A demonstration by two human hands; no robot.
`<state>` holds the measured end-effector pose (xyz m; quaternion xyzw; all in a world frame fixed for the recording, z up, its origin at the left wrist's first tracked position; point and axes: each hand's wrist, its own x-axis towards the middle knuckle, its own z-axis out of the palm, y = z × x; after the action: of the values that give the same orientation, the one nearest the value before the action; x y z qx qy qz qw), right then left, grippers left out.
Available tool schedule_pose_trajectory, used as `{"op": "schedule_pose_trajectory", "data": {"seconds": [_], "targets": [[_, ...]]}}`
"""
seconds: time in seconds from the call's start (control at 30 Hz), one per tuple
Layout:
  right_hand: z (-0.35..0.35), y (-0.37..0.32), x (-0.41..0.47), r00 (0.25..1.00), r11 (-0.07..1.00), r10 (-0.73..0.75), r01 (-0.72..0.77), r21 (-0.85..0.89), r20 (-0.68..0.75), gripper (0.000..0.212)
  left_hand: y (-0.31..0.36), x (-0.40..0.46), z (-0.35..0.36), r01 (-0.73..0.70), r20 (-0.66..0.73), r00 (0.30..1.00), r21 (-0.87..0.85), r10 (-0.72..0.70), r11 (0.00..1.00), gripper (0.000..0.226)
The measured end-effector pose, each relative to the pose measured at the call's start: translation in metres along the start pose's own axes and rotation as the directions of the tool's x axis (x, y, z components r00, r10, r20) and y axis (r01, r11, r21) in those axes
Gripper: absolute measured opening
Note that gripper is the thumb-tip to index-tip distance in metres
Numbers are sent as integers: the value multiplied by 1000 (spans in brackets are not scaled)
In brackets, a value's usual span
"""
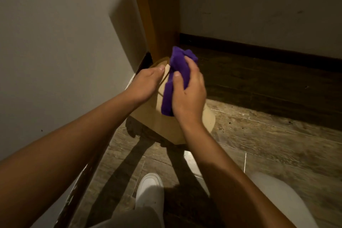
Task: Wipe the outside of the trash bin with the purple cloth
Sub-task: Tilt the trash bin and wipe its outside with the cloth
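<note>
Down low: wood-plank floor point(259, 135), white wall point(55, 42) at left, wooden door frame point(159, 15) behind. Tan trash bin point(148, 116) standing on floor by wall corner. Left hand point(146, 83) resting on bin rim, fingers straight. Right hand point(188, 90) clamped round purple cloth point(177, 72), pressed against bin's side.

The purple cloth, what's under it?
The purple cloth lies on the tan trash bin, gripped by the right hand. The bin surface beneath it is hidden.
</note>
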<state>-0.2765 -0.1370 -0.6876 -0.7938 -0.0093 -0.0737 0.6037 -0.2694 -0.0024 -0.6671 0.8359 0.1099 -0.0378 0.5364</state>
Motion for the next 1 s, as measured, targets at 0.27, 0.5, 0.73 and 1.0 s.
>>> {"op": "schedule_pose_trajectory", "data": {"seconds": [0.27,0.5,0.73,1.0], "targets": [[34,12,-14,1000,951,-7,-1,-310,-24,53,-4,-1,4,17,-111,993,-129,-32,991,48],[10,57,0,994,929,98,-112,-352,-57,47,-12,-3,2,11,-142,990,-15,-13,1000,27],[-16,94,5,950,893,292,-313,-323,-114,48,-19,-6,0,37,-192,981,-22,-41,999,41],[-40,132,-5,894,844,400,-446,-299,-203,46,-14,-14,13,-17,-177,984,17,20,1000,37]]}}
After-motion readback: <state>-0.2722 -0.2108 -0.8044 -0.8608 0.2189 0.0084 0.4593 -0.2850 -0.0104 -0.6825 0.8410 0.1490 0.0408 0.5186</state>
